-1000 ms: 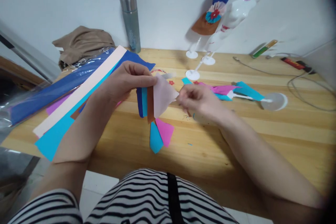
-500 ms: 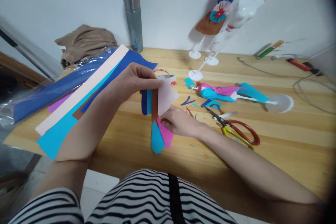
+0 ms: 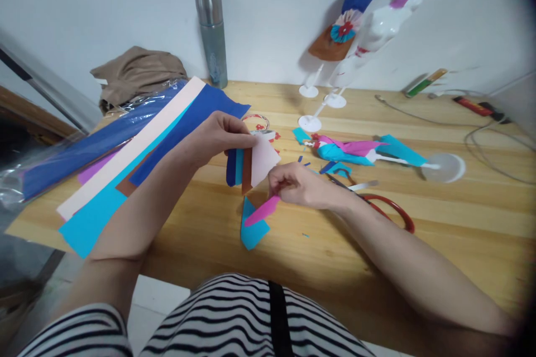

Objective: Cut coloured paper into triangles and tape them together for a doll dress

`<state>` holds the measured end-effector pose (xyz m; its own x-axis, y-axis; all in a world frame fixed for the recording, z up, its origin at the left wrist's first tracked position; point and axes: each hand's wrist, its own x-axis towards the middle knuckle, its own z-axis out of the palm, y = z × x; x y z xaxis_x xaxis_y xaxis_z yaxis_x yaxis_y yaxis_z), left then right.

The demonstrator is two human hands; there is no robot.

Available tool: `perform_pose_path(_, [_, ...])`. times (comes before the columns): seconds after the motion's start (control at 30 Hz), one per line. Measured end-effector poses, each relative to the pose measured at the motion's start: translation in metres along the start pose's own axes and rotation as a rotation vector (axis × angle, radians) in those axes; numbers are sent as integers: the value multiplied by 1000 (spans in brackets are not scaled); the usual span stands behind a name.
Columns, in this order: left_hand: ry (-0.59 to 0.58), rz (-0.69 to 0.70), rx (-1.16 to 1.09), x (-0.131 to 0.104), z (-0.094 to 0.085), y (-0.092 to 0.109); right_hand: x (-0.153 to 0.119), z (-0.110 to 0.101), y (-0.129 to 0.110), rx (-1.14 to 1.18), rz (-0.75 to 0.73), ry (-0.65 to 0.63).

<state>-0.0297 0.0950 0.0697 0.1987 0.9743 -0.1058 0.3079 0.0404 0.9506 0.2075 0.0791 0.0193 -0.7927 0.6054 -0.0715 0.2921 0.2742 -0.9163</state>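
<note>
My left hand [image 3: 224, 135] pinches the top of a fan of paper pieces: dark blue, light blue, brown [image 3: 247, 170] and pale pink [image 3: 263, 160]. Just to the right, my right hand [image 3: 291, 183] has its fingers closed on one end of a magenta piece [image 3: 263, 212]. The magenta piece slants over a light blue piece [image 3: 252, 234] that lies on the table. Left of my hands are long strips of pale pink [image 3: 138, 139], light blue and dark blue paper, partly behind my left forearm.
Scissors with red handles [image 3: 396, 209] lie under my right forearm. A dressed doll [image 3: 347, 150] lies beyond them, and white dolls on stands lean near the wall. A thermos [image 3: 213, 39] and brown cloth [image 3: 140, 75] are at the back left; a cable [image 3: 419, 116] is at the right.
My right hand has moved slightly up and right with the magenta piece, which now slants across the light blue one. My left hand keeps hold of the fan.
</note>
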Motion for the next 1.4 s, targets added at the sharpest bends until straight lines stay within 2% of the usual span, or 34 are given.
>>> perform_pose_path(0.1, [-1, 9, 4, 1, -1, 0, -5, -10, 2, 145, 67, 62])
perform_pose_path(0.23, [-6, 23, -27, 1, -1, 0, -7, -16, 3, 78, 134, 112])
perform_pose_path(0.47, [-13, -2, -43, -1, 1, 0, -2, -13, 3, -247, 153, -68])
perform_pose_path(0.6, [-14, -21, -32, -3, 4, 3, -2, -6, 3, -413, 158, -93])
perform_pose_path(0.7, [-20, -19, -21, -5, 5, 5, -2, -5, 4, -450, 153, -87])
perform_pose_path(0.77, [-28, -16, -20, -5, 5, 5, -3, -8, 3, -387, 160, -98])
perform_pose_path(0.87, [-24, -15, -31, -5, 5, 4, -7, -17, -1, -113, 174, -100])
perform_pose_path(1.0, [-30, -27, -39, -5, 5, 4, -16, -29, -14, 165, 156, -3])
perform_pose_path(1.13, [-51, -22, -20, -6, 8, 6, -27, -35, -31, 255, 151, 28])
perform_pose_path(1.23, [-60, -35, -5, -6, 13, 6, -30, -31, -41, 289, 110, 77])
perform_pose_path(1.4, [-99, -3, -4, -6, 25, 1, -25, -16, -42, 253, 99, 337])
